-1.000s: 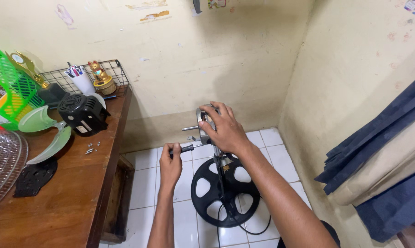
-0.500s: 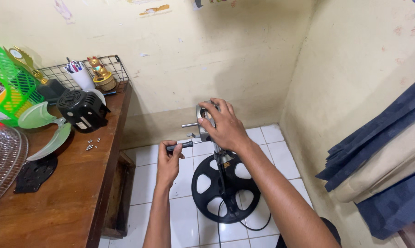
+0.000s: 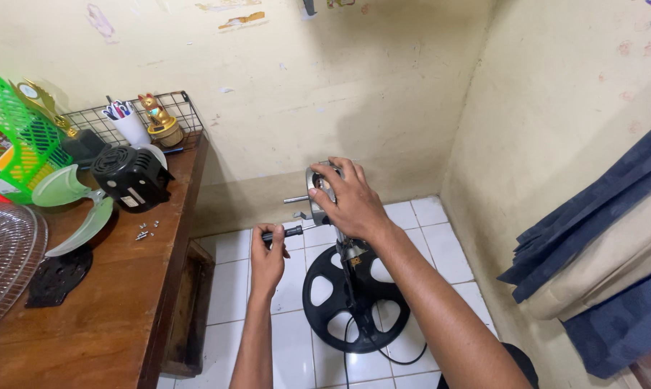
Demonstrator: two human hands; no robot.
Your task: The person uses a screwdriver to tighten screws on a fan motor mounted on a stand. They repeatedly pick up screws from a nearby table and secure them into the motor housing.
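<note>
Centre of the frame: right hand [image 3: 347, 202] clamped over the bare metal fan motor [image 3: 321, 189] atop a stand, fingers wrapped round its upper housing, shaft sticking out to the left. Left hand [image 3: 268, 256] closed round a black-handled screwdriver [image 3: 282, 233], shank aimed right toward the lower side of the motor; tip hidden behind the right hand, so impossible to tell whether seated in a screw. Below, round black spoked base [image 3: 354, 302] flat on the white tiled floor [image 3: 232, 288], cable trailing toward the bottom edge.

Left of the frame, wooden worktop [image 3: 109, 317] carrying the black motor cover [image 3: 131, 176], green fan blade [image 3: 73, 209], a scatter of small screws [image 3: 145, 230], wire guard [image 3: 5, 266] at the far left edge, green basket [image 3: 12, 137] at upper left.

Probably best done with the driver kept square to the screw head, steady pressure along the shank, slow turns. Firm hold on the motor to keep the stand from twisting or tipping. Likely risk: a slipping tip rounding the screw head, or a loosened screw dropping to the tiles
</note>
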